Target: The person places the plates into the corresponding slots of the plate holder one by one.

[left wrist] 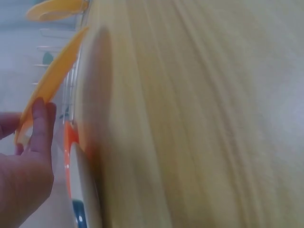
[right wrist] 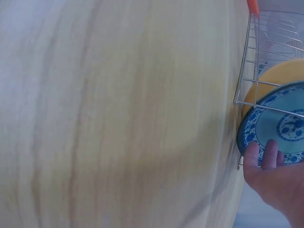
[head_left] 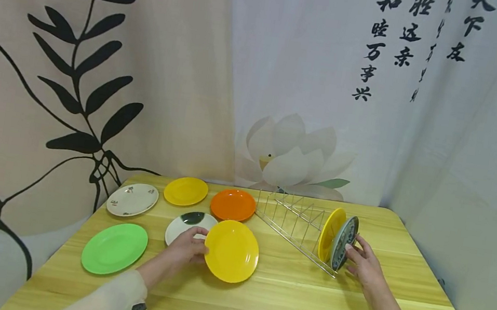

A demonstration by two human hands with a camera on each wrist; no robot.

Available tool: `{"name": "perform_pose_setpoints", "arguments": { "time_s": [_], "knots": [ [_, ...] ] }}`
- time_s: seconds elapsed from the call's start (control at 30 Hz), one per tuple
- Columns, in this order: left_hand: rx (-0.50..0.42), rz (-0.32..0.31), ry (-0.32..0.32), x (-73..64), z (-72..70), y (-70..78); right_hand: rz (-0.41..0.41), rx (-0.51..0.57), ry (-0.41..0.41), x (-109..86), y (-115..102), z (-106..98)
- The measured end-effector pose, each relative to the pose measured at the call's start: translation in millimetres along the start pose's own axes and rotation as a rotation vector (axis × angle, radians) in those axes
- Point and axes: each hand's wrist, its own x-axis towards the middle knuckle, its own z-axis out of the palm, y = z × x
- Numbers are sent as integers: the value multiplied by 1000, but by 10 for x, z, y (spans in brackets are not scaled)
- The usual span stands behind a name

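Note:
My left hand (head_left: 191,246) pinches a yellow plate (head_left: 232,251) by its left edge, thumb on one side and fingers on the other. The plate is held tilted over the table, its shadow below it in the left wrist view. At the right end of a wire dish rack (head_left: 291,226), a blue-and-white patterned plate (right wrist: 273,126) stands on edge. My right hand (head_left: 366,262) is at this plate's outer face, fingertips against the patterned border and not wrapped round it. Another yellow plate (head_left: 331,231) stands upright in the rack just left of the patterned one.
Left of the rack lie an orange plate (head_left: 233,204), a yellow plate (head_left: 186,191), a white floral plate (head_left: 132,199), a green plate (head_left: 115,249) and a white plate with a dark patch (head_left: 176,228), partly hidden by my left hand. A printed curtain (head_left: 182,88) hangs behind the wooden table (head_left: 289,307).

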Motion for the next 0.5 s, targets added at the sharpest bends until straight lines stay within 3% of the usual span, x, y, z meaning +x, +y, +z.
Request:
{"name": "perform_pose_setpoints", "arguments": {
  "time_s": [0.2,0.5],
  "knots": [
    [-29,31,87,57,38,120,1,-6,7,1,1,8],
    [-85,106,35,183,76,293,5,-2,-3,-23,-25,11]
  ]
}}
